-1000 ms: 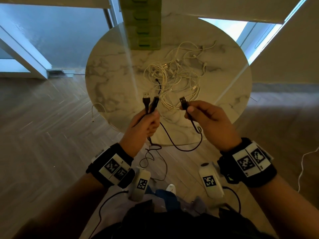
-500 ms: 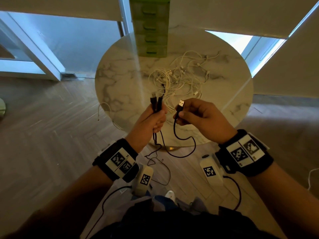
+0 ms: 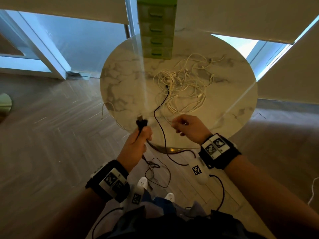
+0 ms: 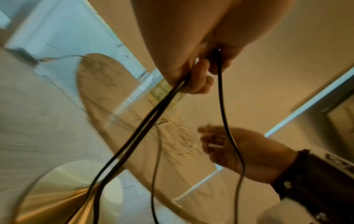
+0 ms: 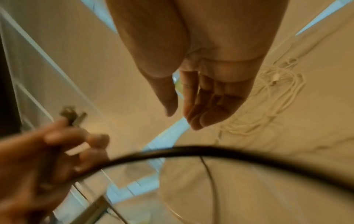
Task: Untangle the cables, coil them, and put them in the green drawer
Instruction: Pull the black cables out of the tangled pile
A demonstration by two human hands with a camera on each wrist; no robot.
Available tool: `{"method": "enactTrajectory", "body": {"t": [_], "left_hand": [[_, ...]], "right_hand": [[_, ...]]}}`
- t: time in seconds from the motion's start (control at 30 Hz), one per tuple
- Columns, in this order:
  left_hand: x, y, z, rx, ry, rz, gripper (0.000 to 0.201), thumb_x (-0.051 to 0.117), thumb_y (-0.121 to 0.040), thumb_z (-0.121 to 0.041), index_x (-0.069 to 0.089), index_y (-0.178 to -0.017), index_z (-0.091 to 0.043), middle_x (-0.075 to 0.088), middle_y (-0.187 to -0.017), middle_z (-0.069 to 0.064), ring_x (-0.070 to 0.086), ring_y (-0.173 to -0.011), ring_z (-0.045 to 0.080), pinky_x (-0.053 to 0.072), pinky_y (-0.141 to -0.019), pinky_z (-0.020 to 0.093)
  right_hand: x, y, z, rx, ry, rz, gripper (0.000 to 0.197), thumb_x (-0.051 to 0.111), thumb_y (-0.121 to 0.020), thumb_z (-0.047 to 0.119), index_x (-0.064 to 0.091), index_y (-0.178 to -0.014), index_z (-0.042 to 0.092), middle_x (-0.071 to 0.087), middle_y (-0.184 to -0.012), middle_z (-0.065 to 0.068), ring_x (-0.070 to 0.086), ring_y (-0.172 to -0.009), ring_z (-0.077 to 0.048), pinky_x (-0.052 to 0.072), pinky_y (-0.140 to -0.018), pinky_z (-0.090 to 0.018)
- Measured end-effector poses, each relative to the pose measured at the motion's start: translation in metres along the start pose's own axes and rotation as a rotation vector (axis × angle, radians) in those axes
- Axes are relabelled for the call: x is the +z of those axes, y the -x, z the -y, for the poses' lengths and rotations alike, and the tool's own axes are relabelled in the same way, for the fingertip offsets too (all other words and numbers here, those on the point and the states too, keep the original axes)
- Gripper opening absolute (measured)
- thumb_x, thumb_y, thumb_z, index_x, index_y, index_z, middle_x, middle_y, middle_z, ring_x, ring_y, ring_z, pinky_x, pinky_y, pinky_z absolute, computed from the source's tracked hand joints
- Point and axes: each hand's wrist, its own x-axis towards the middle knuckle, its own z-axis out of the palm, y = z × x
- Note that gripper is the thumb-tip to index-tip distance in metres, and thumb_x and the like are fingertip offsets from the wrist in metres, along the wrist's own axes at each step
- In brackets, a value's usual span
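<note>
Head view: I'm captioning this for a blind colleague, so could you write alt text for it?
Seen from above, a person's left hand grips the plug ends of black cables that trail to the floor, while the right hand hovers open beside it. Beyond lies a round marble table with a tangle of white cables and a green drawer unit.

Both bare forearms wear black wrist straps (image 3: 110,183) bearing white square-coded tags; a white camera pod (image 3: 198,171) with a dark cable hangs beneath each wrist.

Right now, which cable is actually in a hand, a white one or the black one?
The black cable: the left hand grips its plug ends. The white cables lie tangled on the table, untouched.
</note>
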Motion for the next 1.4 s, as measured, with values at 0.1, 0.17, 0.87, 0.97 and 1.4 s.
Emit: {"method": "enactTrajectory", "body": {"t": [0.1,0.17,0.87,0.97,1.4], "left_hand": [[-0.016,-0.005,0.013,-0.046,-0.019,-0.011,0.032,0.032,-0.101,-0.03,0.053,-0.083,-0.012,0.064,-0.077,-0.001,0.039,-0.058,0.018,0.028,-0.048,0.02],[-0.018,-0.014,0.018,-0.076,-0.049,0.023,0.03,0.032,-0.101,-0.029,0.047,-0.08,-0.014,0.057,-0.069,-0.001,0.044,-0.063,0.018,0.031,-0.052,0.021],[0.0,-0.171,0.022,-0.401,0.224,0.19,0.029,0.03,-0.103,-0.028,0.049,-0.085,-0.016,0.064,-0.11,0.006,0.065,-0.092,0.016,0.023,-0.037,0.014],[0.012,-0.193,0.005,-0.376,0.328,0.259,0.031,0.03,-0.103,-0.027,0.047,-0.082,-0.013,0.066,-0.105,0.006,0.07,-0.084,0.021,0.02,-0.032,0.015],[0.022,-0.165,-0.001,-0.311,0.155,0.256,0.019,0.032,-0.102,-0.026,0.046,-0.092,-0.018,0.045,-0.09,-0.003,0.066,-0.089,0.021,0.023,-0.037,0.014]], "right_hand": [[0.023,-0.03,-0.023,0.134,0.225,0.047,0.02,0.06,-0.089,0.029,0.064,-0.096,0.01,0.069,-0.085,-0.008,0.066,-0.079,-0.02,0.052,-0.07,-0.031],[0.041,-0.045,-0.027,0.176,0.252,0.037,0.023,0.06,-0.088,0.033,0.062,-0.094,0.011,0.069,-0.084,-0.007,0.066,-0.08,-0.02,0.052,-0.07,-0.032],[0.05,0.027,-0.018,-0.167,0.203,-0.109,0.011,0.058,-0.091,0.012,0.067,-0.097,0.009,0.063,-0.086,0.001,0.058,-0.074,-0.006,0.047,-0.069,-0.015],[0.063,0.042,-0.036,-0.202,0.343,-0.07,0.016,0.055,-0.092,0.018,0.067,-0.101,0.011,0.062,-0.093,0.0,0.056,-0.077,-0.008,0.046,-0.069,-0.019],[0.062,0.071,-0.067,-0.303,0.225,-0.319,0.02,0.053,-0.089,0.025,0.067,-0.098,0.014,0.066,-0.102,0.003,0.059,-0.093,-0.004,0.049,-0.082,-0.018]]}}
